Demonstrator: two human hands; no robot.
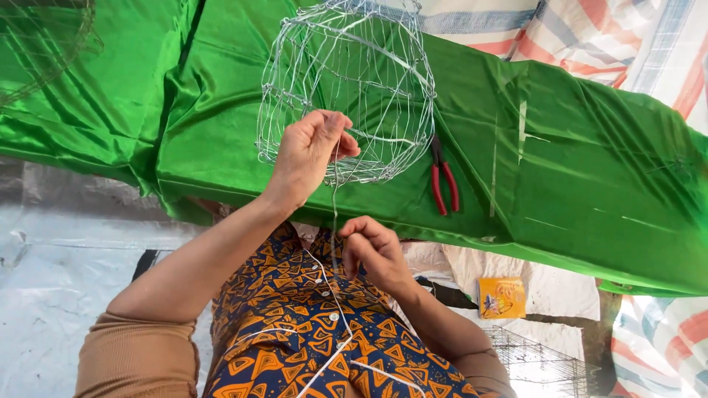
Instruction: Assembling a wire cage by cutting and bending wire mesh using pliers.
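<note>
Overhead, head view | left hand (308, 151) pinched the wire frame (346, 88) on green cloth (575, 169) | right hand (374, 250) gripped taut wire strand (334, 214) | risk: strand slipping from the pinch, or frame tipping toward red pliers (444, 180)

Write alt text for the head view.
Two hands work a thin wire at a round wire frame on green cloth: left hand at the frame, right hand pinching the wire below. Red pliers lie beside the frame.
</note>
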